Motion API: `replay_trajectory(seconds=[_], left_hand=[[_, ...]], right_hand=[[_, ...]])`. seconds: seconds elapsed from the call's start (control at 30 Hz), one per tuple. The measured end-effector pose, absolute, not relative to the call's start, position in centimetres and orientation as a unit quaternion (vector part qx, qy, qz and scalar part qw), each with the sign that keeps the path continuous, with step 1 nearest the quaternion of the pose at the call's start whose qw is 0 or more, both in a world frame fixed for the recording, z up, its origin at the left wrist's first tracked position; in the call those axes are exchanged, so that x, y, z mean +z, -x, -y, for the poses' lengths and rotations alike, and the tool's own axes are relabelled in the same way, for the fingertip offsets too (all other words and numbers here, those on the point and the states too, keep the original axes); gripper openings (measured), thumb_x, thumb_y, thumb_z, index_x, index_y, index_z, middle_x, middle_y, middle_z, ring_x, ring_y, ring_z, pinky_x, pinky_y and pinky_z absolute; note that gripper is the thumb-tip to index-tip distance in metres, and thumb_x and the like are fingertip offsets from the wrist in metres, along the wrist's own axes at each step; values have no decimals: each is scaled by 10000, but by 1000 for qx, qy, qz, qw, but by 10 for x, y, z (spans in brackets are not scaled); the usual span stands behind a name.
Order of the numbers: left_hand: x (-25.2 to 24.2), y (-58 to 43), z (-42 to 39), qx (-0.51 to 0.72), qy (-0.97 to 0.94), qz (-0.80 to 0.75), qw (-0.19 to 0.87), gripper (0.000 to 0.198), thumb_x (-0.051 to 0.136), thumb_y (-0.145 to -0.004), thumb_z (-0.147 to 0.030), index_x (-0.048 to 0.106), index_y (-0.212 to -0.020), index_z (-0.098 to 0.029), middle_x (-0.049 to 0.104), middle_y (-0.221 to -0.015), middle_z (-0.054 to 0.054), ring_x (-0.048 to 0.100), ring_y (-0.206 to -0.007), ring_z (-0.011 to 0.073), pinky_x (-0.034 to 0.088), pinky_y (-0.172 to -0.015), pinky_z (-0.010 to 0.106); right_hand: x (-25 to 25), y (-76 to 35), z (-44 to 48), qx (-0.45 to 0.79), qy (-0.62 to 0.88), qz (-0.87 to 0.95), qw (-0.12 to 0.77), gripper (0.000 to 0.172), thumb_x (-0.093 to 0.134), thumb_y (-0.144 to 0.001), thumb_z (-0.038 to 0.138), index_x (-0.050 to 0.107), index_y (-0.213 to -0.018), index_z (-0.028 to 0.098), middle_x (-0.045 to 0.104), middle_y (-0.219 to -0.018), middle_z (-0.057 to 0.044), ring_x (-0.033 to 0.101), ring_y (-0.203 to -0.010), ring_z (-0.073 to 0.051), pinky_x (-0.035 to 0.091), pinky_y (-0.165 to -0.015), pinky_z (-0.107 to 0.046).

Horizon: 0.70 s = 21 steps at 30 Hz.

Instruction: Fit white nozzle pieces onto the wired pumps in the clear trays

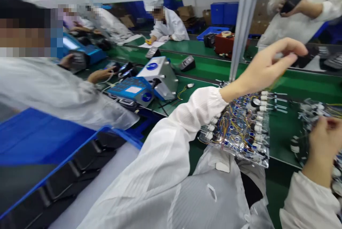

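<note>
One Hand Up High, One Hand Down at the Messy Pile

A flat, shiny silver sheet [263,160] lies right in front of the person, on the long green table [284,129]. On the sheet sit lots of thin yellow wires [228,122], small blue parts and stubby white plastic plugs [258,128].

The step in hand looks like sorting out wired parts by hand, to judge by where the two hands are. The next move seems to call for soft, careful fingers, because the wires are thin and tangled.

The left hand [269,66] is up above the far side of the silver sheet, and its arm goes across the sheet. Its fingers bend over and the thumb comes close to them. I cannot tell if they pinch something small.

The right hand [323,147] is to the right of the silver sheet, at a jumbled pile of clear plastic, white bits and wires [311,109]. Its fingers curl in, but they are blurry, so I cannot tell if they hold anything. A round black-and-white part [295,145] lies just beside this hand, between it and the silver sheet.
</note>
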<state>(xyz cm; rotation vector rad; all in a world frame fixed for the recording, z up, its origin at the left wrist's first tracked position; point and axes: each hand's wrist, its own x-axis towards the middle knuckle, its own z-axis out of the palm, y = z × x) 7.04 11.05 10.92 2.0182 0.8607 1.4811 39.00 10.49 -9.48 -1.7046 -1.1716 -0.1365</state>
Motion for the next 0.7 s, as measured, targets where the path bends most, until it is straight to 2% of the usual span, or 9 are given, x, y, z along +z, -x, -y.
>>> replay_trajectory(seconds=[0.1, 0.2, 0.33, 0.4, 0.47, 0.5, 0.57, 0.63, 0.7], left_hand=[[102, -71, -115, 562, -711, -309, 288, 148, 484, -1063, -175, 629, -1087, -200, 681, -1036, 20, 702, -743, 74, 483, -571, 169], [97, -73, -116, 570, -701, -288, 319, 131, 499, -1056, -202, 629, -1069, -196, 624, -935, 0, 608, -579, 42, 415, -504, 174], [94, -82, -111, 554, -713, -273, 333, 135, 518, -1056, -275, 629, -1062, -199, 585, -873, -7, 596, -558, 49, 439, -510, 191], [92, -89, -107, 540, -728, -269, 325, 183, 519, -1062, -344, 633, -1072, -201, 581, -866, 1, 631, -592, 72, 475, -528, 208], [90, -97, -102, 526, -745, -263, 315, 249, 505, -1068, -415, 637, -1088, -204, 579, -868, 10, 668, -640, 99, 510, -547, 230], [89, -100, -99, 520, -751, -260, 313, 279, 493, -1071, -443, 638, -1099, -207, 578, -869, 13, 683, -663, 112, 523, -555, 240], [87, -103, -95, 513, -757, -253, 316, 319, 471, -1075, -482, 637, -1123, -214, 576, -868, 17, 705, -700, 131, 540, -567, 255], [85, -102, -94, 511, -758, -247, 322, 337, 475, -1070, -508, 636, -1135, -219, 578, -853, 15, 711, -706, 138, 547, -566, 260], [82, -98, -97, 520, -749, -252, 325, 347, 495, -1057, -533, 632, -1133, -223, 586, -826, 13, 699, -673, 136, 545, -544, 260]], right_hand=[[-82, -376, -96, -36, 682, 559, 471, 113, 701, -801, 331, 625, -834, 253, 669, -878, -124, 628, -854, -293, 486, -825, -462], [-64, -347, -77, 28, 625, 564, 539, 229, 649, -914, 412, 691, -980, 196, 717, -988, -134, 665, -874, -250, 532, -842, -405], [-35, -298, -53, 232, 485, 656, 530, 321, 583, -1000, 480, 708, -1128, 214, 741, -1127, -102, 702, -1029, -245, 564, -934, -417], [-25, -276, -48, 272, 428, 684, 524, 336, 644, -972, 471, 691, -1212, 240, 715, -1251, -103, 669, -1174, -261, 546, -1020, -444], [-21, -260, -47, 301, 397, 697, 515, 470, 773, -884, 436, 652, -1301, 258, 680, -1338, -103, 638, -1240, -272, 524, -1072, -459], [-20, -254, -47, 316, 390, 699, 508, 520, 818, -845, 413, 646, -1311, 259, 681, -1337, -101, 640, -1229, -272, 522, -1073, -459], [-23, -247, -47, 358, 389, 691, 492, 434, 829, -836, 392, 686, -1217, 243, 724, -1218, -86, 681, -1096, -250, 551, -1000, -440], [-26, -247, -44, 413, 396, 665, 480, 258, 779, -880, 406, 712, -1047, 220, 739, -1001, -56, 688, -851, -202, 578, -815, -383], [-28, -252, -39, 460, 399, 631, 481, 215, 756, -892, 412, 692, -937, 212, 698, -859, -24, 618, -656, -150, 526, -634, -318]])
